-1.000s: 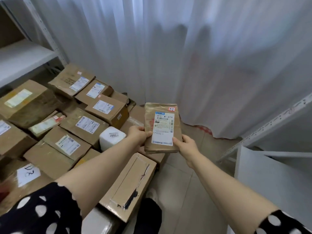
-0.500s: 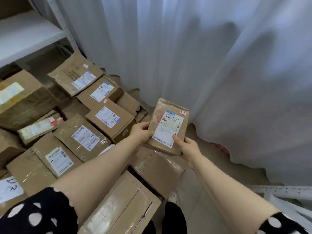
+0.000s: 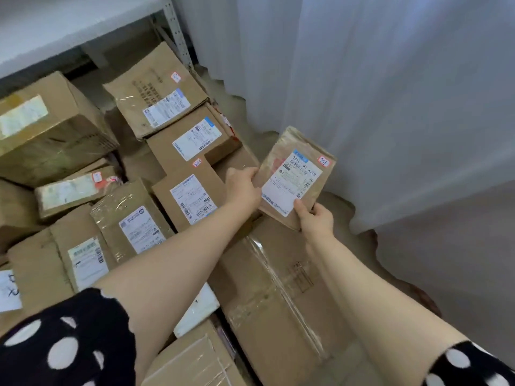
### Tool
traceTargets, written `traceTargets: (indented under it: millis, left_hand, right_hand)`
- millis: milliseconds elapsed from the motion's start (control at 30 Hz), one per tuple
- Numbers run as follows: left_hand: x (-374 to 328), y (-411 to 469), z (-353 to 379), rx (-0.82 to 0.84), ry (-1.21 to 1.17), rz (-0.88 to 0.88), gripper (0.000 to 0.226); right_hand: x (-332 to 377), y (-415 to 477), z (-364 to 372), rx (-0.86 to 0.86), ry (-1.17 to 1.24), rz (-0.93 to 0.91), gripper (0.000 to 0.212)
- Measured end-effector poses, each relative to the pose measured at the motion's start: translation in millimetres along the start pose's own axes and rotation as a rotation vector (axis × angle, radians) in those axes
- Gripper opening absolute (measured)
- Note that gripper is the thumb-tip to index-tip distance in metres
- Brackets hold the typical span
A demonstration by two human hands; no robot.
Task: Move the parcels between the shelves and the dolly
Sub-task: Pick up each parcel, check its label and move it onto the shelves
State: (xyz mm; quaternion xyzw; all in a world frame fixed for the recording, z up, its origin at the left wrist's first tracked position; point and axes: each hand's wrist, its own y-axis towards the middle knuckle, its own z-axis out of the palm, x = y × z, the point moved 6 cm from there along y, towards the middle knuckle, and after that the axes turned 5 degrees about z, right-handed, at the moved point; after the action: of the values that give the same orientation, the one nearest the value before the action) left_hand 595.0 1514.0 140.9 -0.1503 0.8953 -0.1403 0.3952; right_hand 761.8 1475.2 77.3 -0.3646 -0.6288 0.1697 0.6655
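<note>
The small parcel (image 3: pixel 295 176) I'm holding has tipped: a second ago it stood square and upright in front of me, and now it leans clockwise while my view has swung off the right-hand racking and down over the heap of boxes. I read that as the label check being done and the parcel heading for a spot on the heap, though nothing is set down yet. It is in the air above the big taped box (image 3: pixel 278 288), close to the curtain (image 3: pixel 362 79). Its long axis runs from lower left to upper right, top end toward the curtain, with the shipping label (image 3: pixel 291 185) facing me. My left hand (image 3: pixel 242 188) grips its left edge, and my right hand (image 3: pixel 316 220) pinches the bottom corner, thumb on the label. The left shelf (image 3: pixel 55 32) sits above the heap. I can't see a dolly under the boxes.
</note>
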Motion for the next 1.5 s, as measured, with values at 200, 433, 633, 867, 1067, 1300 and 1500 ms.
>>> traceTargets:
  millis: [200, 433, 633, 867, 1067, 1300, 1500]
  left_hand:
    - [14.7, 52.0, 1.4, -0.099, 0.263, 0.004, 0.047]
    - [44.4, 91.7, 9.8, 0.025, 0.43, -0.121, 0.053]
    - [60.0, 101.2, 19.4, 0.018, 0.636, -0.154, 0.071]
    - [60.5, 92.7, 24.4, -0.021, 0.5, -0.288, 0.084]
    - [68.2, 83.2, 39.2, 0.096, 0.597, -0.206, 0.063]
    - [63.3, 77.7, 48.0, 0.185, 0.841, -0.021, 0.043]
    - [72.7, 79.6, 47.4, 0.256, 0.832, 0.007, 0.038]
  right_hand:
    - [-1.0, 58.0, 41.1, 0.012, 0.014, 0.02, 0.028]
    - [-23.8, 94.5, 87.2, 0.067, -0.102, 0.041, 0.033]
    - [-30.3, 104.3, 95.3, 0.061, -0.214, -0.041, 0.033]
    - [-1.4, 108.3, 68.4, 0.02, -0.327, -0.212, 0.053]
    - [20.1, 115.8, 77.4, 0.137, -0.544, -0.283, 0.049]
    - [2.6, 113.1, 78.1, 0.032, -0.622, -0.189, 0.053]
    - [5.3, 110.9, 83.1, 0.031, -0.712, -0.246, 0.054]
